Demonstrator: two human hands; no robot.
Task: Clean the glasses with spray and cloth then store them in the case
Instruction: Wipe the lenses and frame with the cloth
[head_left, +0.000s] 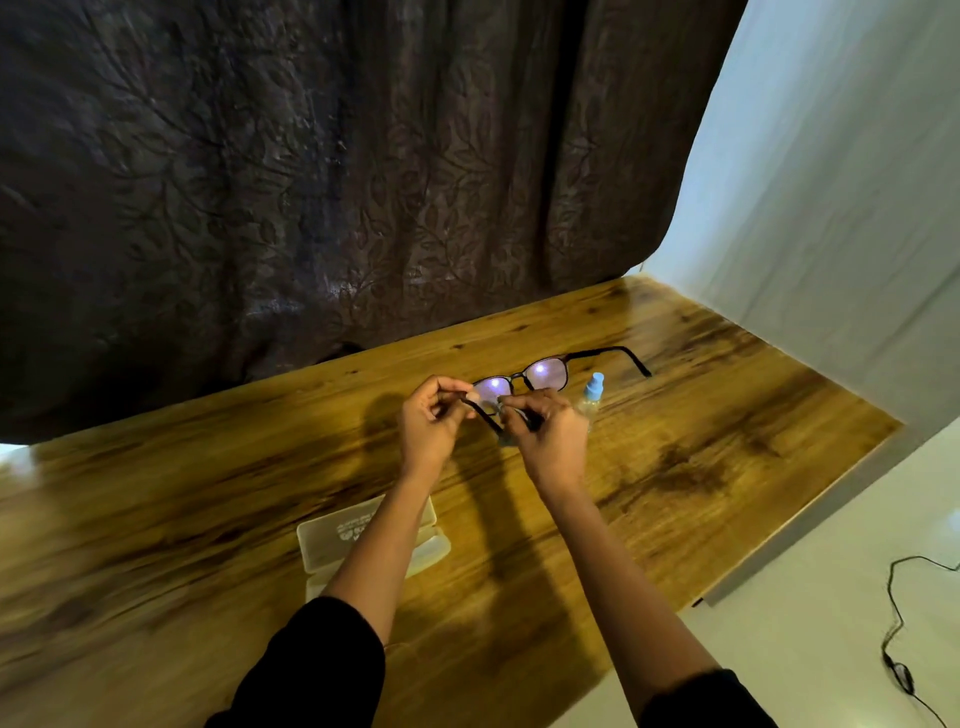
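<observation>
The pale, translucent plastic case (332, 540) lies open on the glossy wood-grain counter (701, 415) under the left forearm, and nothing can be seen inside it. A small clear spray bottle (592, 397) with a light blue cap stands just right of the hands. The black-framed glasses (540, 375) are held above the counter, long axis running left to right, lenses facing the person, the right arm stretched out; the left hand (431, 421) pinches the left arm in its grip, the right hand (550, 434) presses a bluish cloth (505, 439) to the frame.
</observation>
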